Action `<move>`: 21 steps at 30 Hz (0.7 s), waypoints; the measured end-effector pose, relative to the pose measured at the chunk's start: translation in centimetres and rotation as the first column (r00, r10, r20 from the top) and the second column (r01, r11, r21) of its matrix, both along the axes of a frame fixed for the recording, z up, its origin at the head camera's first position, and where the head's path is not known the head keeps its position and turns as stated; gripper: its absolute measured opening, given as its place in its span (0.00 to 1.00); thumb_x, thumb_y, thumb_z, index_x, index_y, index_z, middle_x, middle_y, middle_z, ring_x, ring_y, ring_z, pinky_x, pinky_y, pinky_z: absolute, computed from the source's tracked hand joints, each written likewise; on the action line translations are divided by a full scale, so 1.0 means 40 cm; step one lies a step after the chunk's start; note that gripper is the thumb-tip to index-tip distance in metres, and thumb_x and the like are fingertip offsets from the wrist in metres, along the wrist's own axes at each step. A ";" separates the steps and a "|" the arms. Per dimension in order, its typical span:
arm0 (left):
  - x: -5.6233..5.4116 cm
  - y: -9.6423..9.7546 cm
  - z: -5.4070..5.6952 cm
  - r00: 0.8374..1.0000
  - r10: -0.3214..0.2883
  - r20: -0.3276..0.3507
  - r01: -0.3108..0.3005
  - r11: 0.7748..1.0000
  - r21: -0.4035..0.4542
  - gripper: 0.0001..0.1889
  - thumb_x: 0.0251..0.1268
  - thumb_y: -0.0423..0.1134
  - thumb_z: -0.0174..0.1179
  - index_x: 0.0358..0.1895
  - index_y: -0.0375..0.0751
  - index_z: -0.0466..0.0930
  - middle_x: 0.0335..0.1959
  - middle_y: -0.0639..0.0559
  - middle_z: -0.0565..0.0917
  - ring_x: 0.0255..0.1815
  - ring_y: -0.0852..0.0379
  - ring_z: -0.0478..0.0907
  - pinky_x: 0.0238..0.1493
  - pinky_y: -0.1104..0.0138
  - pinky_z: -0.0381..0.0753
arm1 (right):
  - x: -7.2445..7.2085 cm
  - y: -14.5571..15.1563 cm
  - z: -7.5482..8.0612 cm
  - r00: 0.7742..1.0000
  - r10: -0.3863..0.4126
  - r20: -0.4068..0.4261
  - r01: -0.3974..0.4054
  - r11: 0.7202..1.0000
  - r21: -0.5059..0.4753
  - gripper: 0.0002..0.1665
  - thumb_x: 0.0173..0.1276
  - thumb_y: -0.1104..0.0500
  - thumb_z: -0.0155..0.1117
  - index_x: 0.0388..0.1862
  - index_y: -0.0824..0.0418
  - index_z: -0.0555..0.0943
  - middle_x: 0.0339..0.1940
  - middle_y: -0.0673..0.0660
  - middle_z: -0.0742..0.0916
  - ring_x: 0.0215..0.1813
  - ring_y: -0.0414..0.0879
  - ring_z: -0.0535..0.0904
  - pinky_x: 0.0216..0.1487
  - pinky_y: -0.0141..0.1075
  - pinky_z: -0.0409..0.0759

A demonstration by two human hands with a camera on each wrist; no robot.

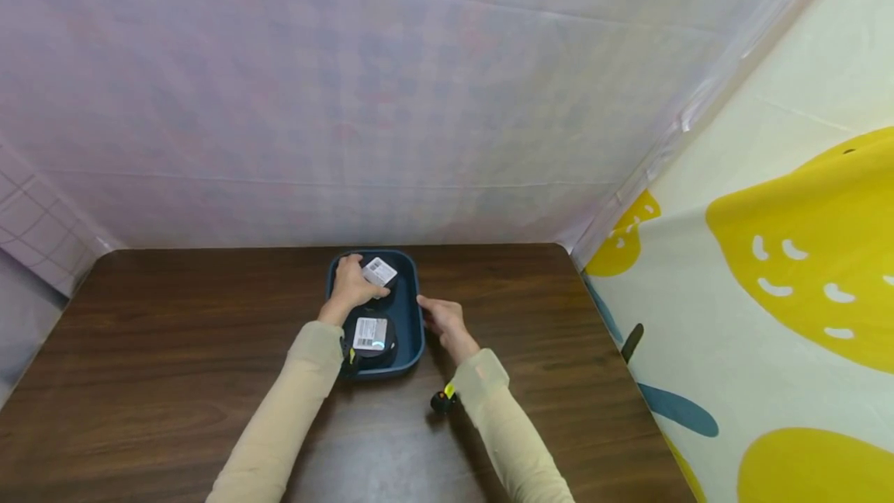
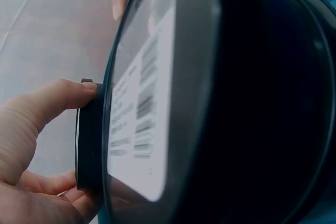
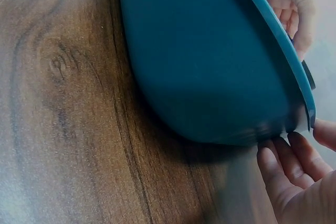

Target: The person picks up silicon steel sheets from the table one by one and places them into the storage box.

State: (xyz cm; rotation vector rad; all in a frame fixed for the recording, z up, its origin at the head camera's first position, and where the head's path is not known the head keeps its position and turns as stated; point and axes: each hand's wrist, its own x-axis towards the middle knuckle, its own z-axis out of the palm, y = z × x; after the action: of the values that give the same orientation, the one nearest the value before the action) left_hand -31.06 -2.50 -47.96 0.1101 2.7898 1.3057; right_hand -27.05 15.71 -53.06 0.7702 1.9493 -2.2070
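A blue tray (image 1: 409,336) with a raised rim holds two black round containers with white barcode labels. My left hand (image 1: 351,283) reaches over the tray's far left part and grips the far container (image 1: 382,273) by its sides, thumb on one side and fingers on the other. The near container (image 1: 372,337) sits closer to me and fills much of the left wrist view. At the tray's right side, my right hand (image 1: 445,320) holds the rim. In the right wrist view its fingers (image 3: 295,166) touch the outer wall, with the thumb by the rim.
The tray stands on a brown wooden table (image 1: 181,340) near its back edge. Behind rises a pale cloth wall (image 1: 391,99), and a yellow-patterned cloth (image 1: 789,254) hangs on the right. A small black device with a yellow tag (image 1: 443,402) hangs at my right wrist.
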 end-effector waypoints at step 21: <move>-0.004 -0.007 -0.021 0.999 -0.008 0.049 0.009 1.000 -0.019 0.47 0.42 0.38 0.74 0.63 0.20 0.57 0.58 0.26 0.64 0.58 0.35 0.64 0.62 0.49 0.65 | 0.002 -0.002 -0.004 1.000 -0.016 -0.021 0.016 1.000 -0.009 0.17 0.56 0.62 0.70 0.41 0.75 0.82 0.27 0.58 0.87 0.27 0.42 0.82 0.31 0.33 0.82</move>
State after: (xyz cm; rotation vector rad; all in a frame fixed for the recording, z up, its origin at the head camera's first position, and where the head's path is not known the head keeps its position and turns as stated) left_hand -31.20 -2.78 -48.79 0.0879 2.7569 1.2621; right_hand -26.98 15.62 -53.24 0.7663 1.9480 -2.2408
